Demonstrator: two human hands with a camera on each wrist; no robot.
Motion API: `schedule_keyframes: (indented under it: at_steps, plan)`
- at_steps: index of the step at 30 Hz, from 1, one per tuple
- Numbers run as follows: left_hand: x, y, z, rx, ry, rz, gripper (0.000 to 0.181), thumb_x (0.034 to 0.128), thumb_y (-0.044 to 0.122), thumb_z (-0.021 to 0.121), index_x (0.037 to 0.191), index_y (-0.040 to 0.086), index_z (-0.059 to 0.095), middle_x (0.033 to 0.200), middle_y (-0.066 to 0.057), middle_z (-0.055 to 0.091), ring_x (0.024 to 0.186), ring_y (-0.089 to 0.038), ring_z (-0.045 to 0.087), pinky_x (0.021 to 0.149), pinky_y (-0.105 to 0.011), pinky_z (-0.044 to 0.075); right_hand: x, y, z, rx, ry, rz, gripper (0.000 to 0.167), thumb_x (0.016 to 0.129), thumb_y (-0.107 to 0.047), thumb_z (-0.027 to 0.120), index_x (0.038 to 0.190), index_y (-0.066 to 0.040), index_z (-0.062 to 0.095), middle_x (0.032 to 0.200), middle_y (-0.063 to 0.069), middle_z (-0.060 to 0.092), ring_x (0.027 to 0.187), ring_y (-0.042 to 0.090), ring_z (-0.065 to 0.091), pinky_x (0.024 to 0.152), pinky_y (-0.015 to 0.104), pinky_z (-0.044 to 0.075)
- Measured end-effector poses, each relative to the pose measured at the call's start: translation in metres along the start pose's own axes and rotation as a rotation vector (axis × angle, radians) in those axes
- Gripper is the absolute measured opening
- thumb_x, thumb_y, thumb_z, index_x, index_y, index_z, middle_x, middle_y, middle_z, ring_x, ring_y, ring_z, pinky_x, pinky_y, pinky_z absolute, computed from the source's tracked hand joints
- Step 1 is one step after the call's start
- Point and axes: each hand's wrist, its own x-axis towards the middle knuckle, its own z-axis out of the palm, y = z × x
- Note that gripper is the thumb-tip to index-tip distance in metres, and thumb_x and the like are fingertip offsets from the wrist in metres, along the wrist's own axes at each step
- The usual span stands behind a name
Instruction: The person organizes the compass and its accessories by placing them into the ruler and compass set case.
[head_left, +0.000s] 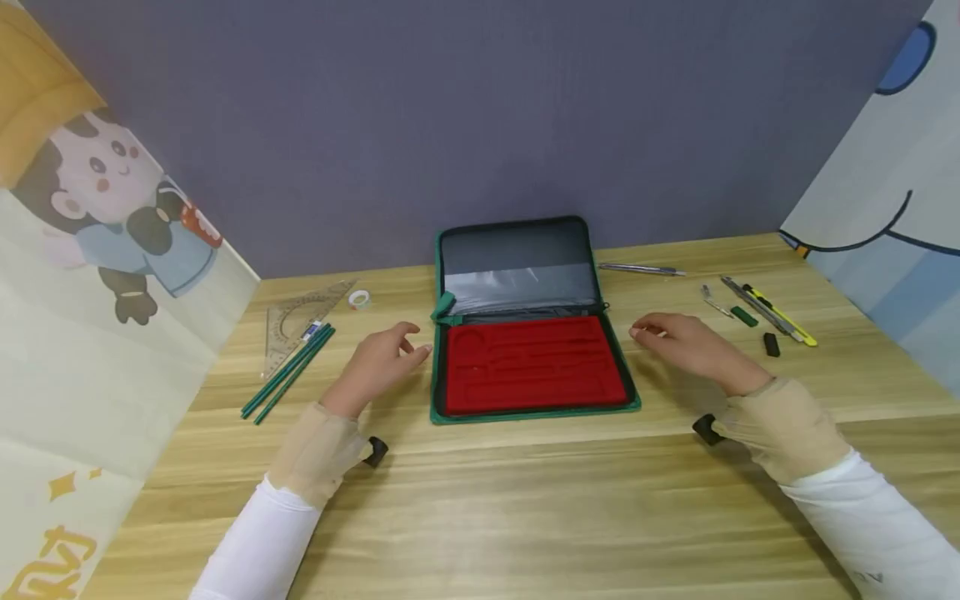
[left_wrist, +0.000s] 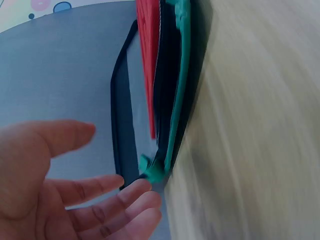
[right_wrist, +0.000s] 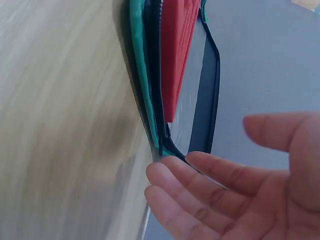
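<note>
A green zip case (head_left: 536, 415) lies unfolded on the wooden table, its dark lid leaning back with a clear pocket. Its lower half holds a red moulded insert (head_left: 536, 387) with shaped hollows. Just left of the case hovers my left hand (head_left: 378, 362), fingers relaxed and holding nothing. My right hand (head_left: 686, 346) is off the case's right side, thumb apart from loosely bent fingers, also holding nothing. Both wrist views show the palms facing the case edges, with the red insert (left_wrist: 146, 65) and the green rim (right_wrist: 140, 65) beyond the fingers.
Left on the table lie a clear set square (head_left: 273, 333), green pencils (head_left: 288, 375), a white eraser (head_left: 311, 331) and a white tape roll (head_left: 360, 299). To the right are a yellow cutter (head_left: 780, 315), a metal pen-like tool (head_left: 641, 269), a green block (head_left: 744, 316) and a black block (head_left: 772, 344).
</note>
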Motion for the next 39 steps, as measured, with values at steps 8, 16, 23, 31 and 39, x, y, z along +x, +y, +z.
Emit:
schedule_keyframes:
  at_steps: [8, 16, 23, 31, 39]
  plan:
    - [0.018, 0.003, 0.011, -0.057, -0.015, -0.110, 0.051, 0.0898, 0.034, 0.059, 0.122, -0.004, 0.055, 0.095, -0.015, 0.069, 0.080, -0.023, 0.064, 0.075, -0.040, 0.052, 0.007, -0.003, 0.005, 0.049, -0.005, 0.006, 0.046, 0.100, -0.033, 0.042, 0.124, 0.005, 0.053, 0.109, 0.019, 0.063, 0.089, 0.025, 0.063, 0.081, 0.045, 0.049]
    - [0.021, -0.006, 0.017, -0.138, -0.059, -0.186, 0.043, 0.0889, 0.027, 0.061, 0.115, -0.007, 0.056, 0.069, -0.008, 0.066, 0.054, -0.015, 0.060, 0.059, -0.030, 0.052, 0.011, -0.006, 0.007, 0.080, 0.001, -0.003, 0.042, 0.100, -0.026, 0.043, 0.123, 0.008, 0.052, 0.106, 0.022, 0.063, 0.083, 0.026, 0.064, 0.076, 0.041, 0.050]
    - [0.022, -0.006, 0.019, -0.158, -0.079, -0.205, 0.033, 0.0869, 0.023, 0.064, 0.105, -0.004, 0.058, 0.064, -0.007, 0.063, 0.050, -0.014, 0.058, 0.053, -0.026, 0.050, 0.015, -0.001, 0.005, 0.082, 0.008, -0.014, 0.041, 0.101, -0.024, 0.042, 0.125, 0.007, 0.049, 0.106, 0.021, 0.063, 0.084, 0.025, 0.065, 0.079, 0.045, 0.050]
    - [0.024, 0.000, 0.022, -0.204, -0.088, -0.205, 0.037, 0.0852, 0.020, 0.066, 0.109, -0.006, 0.054, 0.079, -0.011, 0.066, 0.052, -0.013, 0.058, 0.052, -0.025, 0.051, 0.017, 0.006, -0.002, 0.035, 0.082, -0.011, 0.036, 0.099, -0.023, 0.045, 0.119, 0.005, 0.056, 0.105, 0.018, 0.064, 0.090, 0.027, 0.060, 0.077, 0.043, 0.049]
    - [0.025, 0.010, 0.028, -0.270, -0.104, -0.216, 0.044, 0.0841, 0.013, 0.067, 0.119, -0.007, 0.049, 0.103, -0.020, 0.062, 0.056, -0.014, 0.060, 0.053, -0.026, 0.054, 0.016, 0.026, -0.025, -0.009, 0.186, 0.013, 0.033, 0.098, -0.018, 0.047, 0.117, 0.007, 0.058, 0.106, 0.024, 0.062, 0.093, 0.035, 0.060, 0.077, 0.049, 0.049]
